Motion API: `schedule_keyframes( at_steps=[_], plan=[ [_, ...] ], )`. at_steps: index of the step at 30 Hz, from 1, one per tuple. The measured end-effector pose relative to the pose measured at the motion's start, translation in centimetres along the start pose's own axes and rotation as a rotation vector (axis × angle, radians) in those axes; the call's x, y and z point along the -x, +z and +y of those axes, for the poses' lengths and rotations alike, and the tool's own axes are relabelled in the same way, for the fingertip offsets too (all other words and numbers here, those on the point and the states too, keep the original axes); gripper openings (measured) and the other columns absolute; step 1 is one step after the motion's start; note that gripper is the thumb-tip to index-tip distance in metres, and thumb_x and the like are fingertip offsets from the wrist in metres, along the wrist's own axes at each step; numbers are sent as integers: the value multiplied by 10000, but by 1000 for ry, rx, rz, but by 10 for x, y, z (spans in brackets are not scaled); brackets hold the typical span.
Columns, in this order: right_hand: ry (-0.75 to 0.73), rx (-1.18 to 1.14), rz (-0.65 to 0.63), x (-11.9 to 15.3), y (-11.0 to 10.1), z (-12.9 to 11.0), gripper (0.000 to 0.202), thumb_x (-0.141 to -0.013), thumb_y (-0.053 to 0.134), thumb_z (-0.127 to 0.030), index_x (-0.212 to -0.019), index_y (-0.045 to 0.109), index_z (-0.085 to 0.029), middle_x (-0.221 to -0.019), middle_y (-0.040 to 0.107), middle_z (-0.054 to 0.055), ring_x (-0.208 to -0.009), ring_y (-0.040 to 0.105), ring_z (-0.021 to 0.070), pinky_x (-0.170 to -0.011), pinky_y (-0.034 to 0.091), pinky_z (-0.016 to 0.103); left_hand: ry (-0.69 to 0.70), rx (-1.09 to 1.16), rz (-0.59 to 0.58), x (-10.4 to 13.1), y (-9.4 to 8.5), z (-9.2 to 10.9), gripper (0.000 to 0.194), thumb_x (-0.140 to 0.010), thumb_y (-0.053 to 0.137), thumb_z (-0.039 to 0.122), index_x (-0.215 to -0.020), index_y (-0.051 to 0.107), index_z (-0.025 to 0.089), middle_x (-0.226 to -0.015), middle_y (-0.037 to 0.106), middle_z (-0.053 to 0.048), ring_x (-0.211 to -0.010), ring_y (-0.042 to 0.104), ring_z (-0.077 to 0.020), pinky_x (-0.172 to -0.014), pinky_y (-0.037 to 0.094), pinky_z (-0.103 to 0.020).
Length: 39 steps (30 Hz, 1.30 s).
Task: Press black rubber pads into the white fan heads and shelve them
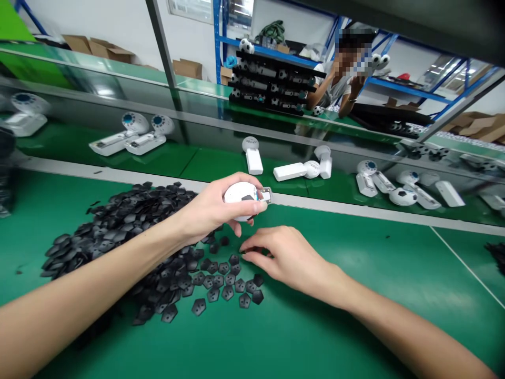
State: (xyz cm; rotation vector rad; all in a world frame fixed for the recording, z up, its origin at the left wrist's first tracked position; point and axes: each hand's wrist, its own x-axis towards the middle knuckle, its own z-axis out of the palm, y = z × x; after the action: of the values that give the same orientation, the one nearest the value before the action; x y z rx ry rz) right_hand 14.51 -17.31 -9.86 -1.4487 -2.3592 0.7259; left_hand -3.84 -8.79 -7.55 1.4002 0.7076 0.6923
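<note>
My left hand [221, 202] is wrapped round a white rounded ball-like part [239, 192] with a black pentagon patch on its side. A small clear end piece [265, 195] sticks out of it to the right, past my thumb. Just below and to the right, my right hand [290, 255] is pinched closed, thumb against forefinger. A dark sliver shows at its fingertips, apparently a black pentagon piece [243, 252], mostly hidden. Loose black pentagon pieces [228, 292] with small holes lie on the green tabletop beside it, spreading from a large heap [114, 226] under my left forearm.
Beyond a pale ledge [355, 209] runs a green conveyor belt [209, 163] carrying several white units, such as one unit [254, 160] with a round head. A seated person [335, 89] works across the line, near a black rack [272, 81]. Dark pieces [496, 255] lie at the right edge.
</note>
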Motion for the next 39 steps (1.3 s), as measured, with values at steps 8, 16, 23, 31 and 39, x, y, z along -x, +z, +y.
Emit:
schedule_keyframes(
  at_steps=[8, 16, 23, 31, 39],
  plan=[
    [-89, 418, -129, -10, 15, -16, 180, -1085, 640, -308, -1080, 793, -214, -1052, 793, 55, -995, 728, 261, -619, 358, 338, -17, 37, 23, 0, 0, -2, 394, -774, 909, 374, -1064, 715, 191, -914, 714, -45, -661, 663, -156, -451, 532, -190],
    [-226, 641, -101, -12, 24, -30, 243, -994, 530, -8, -947, 730, -139, -886, 747, 129, -826, 705, 253, -595, 376, 350, 27, -117, 155, 1, 0, 5, 460, -878, 780, 613, -1066, 669, 208, -822, 696, -25, -656, 680, -189, -466, 532, -220],
    [-46, 366, -49, -10, -6, -11, 148, -1033, 626, -164, -909, 706, -182, -920, 773, 46, -744, 685, 183, -587, 298, 331, -355, 345, 316, -7, -22, 16, 129, -924, 734, 275, -949, 660, 172, -888, 719, -104, -669, 717, -221, -507, 586, -254],
    [24, 115, 206, -3, -43, 14, 175, -976, 647, -52, -1007, 771, -173, -973, 801, 61, -829, 699, 183, -713, 406, 295, -476, 519, 263, -5, -9, 11, 105, -935, 721, 150, -1039, 710, 149, -1060, 749, -169, -765, 738, -226, -659, 688, -310],
    [19, -472, 585, 3, -62, 19, 94, -959, 729, -205, -870, 755, -187, -769, 779, 9, -688, 753, 171, -685, 568, 288, -322, 409, 175, 2, -8, -3, 541, -756, 961, 347, -1247, 751, 259, -1140, 740, -95, -851, 708, -204, -677, 630, -245]
  ],
)
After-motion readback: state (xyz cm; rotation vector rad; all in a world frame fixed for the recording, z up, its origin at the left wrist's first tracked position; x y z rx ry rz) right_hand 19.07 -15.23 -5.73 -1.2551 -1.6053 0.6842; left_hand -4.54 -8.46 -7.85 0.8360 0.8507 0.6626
